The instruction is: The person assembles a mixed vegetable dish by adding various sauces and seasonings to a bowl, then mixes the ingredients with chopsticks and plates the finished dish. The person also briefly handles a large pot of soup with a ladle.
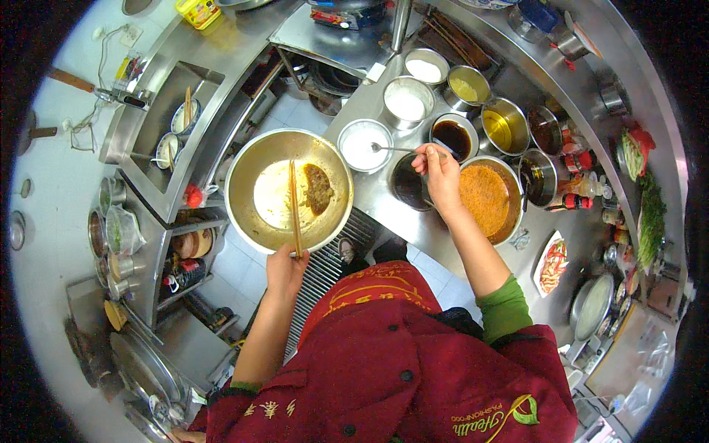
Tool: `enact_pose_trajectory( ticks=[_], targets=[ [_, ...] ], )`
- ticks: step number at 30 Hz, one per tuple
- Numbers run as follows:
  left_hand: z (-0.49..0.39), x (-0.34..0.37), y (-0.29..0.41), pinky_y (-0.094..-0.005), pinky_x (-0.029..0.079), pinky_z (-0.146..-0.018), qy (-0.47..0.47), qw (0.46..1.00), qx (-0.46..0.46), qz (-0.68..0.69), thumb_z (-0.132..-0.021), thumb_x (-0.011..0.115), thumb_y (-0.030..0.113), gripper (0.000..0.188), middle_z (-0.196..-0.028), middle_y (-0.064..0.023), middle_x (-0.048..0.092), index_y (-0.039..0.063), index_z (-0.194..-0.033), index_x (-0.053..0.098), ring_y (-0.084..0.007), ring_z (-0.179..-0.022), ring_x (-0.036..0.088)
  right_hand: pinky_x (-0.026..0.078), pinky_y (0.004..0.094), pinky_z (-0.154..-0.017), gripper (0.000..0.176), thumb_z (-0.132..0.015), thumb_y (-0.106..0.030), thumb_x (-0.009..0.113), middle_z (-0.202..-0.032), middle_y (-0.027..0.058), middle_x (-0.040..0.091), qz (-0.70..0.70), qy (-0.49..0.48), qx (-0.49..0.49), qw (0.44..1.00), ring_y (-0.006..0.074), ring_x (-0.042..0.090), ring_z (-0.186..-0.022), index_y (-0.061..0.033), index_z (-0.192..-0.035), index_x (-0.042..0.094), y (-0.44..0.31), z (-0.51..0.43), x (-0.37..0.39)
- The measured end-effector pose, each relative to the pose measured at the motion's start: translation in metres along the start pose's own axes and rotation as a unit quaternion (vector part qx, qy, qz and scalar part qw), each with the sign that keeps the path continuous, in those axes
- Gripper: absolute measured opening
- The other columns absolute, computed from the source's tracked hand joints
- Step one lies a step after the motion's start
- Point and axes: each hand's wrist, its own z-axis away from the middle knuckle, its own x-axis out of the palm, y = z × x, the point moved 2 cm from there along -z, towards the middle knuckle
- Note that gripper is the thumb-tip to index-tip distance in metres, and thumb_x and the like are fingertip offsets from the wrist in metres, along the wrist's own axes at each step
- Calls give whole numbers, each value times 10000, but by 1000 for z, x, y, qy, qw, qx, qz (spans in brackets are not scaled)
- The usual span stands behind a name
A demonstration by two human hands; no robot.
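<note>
My left hand (287,271) grips the near rim of a large steel mixing bowl (235,194), with a pair of wooden chopsticks (294,205) pinned against it. The chopsticks lie across the bowl, beside a patch of dark brown sauce (317,189) on its right inner side. In my right hand (440,174) is a small metal spoon (399,148), its tip over a bowl of white powder (363,145). Under and beside this hand stand a pot of dark liquid (407,183), a bowl of dark brown sauce (451,137) and a pot of orange-red seasoning (486,199).
Beyond, on the steel counter (382,207), are more containers of white powder (407,102), yellow oil (501,127) and dark sauce (537,174). A white plate of sliced food (552,264) is at right. A sink (177,133) holding bowls lies left; another person's hand (188,436) shows at bottom left.
</note>
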Motion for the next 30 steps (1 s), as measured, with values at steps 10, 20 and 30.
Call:
enact_pose_trajectory(
  ticks=[10, 20, 30],
  targets=[
    [2, 13, 5, -313, 511, -674, -39, 997, 49, -46, -828, 545, -46, 207, -986, -138, 582, -56, -1035, 538, -236, -840, 575, 505, 367, -805, 187, -950, -143, 552, -953, 162, 675, 274, -68, -234, 930, 279, 643, -870, -23, -1033, 669, -17, 4, 44],
    [24, 52, 14, -278, 505, -532, -128, 984, 34, -117, -799, 565, -14, 207, -881, -105, 624, -26, -1005, 551, -202, -639, 595, 481, 463, -874, 245, -875, -83, 578, -1047, 196, 630, 401, 187, -188, 877, 376, 601, -974, -33, -1111, 620, -39, 78, -127],
    [51, 179, -36, -275, 508, -502, -166, 971, -24, -168, -809, 571, -8, 161, -821, -108, 603, -24, -970, 567, -199, -603, 579, 507, 467, -743, 239, -871, -143, 624, -861, 180, 625, 541, 166, -58, 822, 382, 622, -847, -94, -1105, 628, -3, 62, -286]
  ],
)
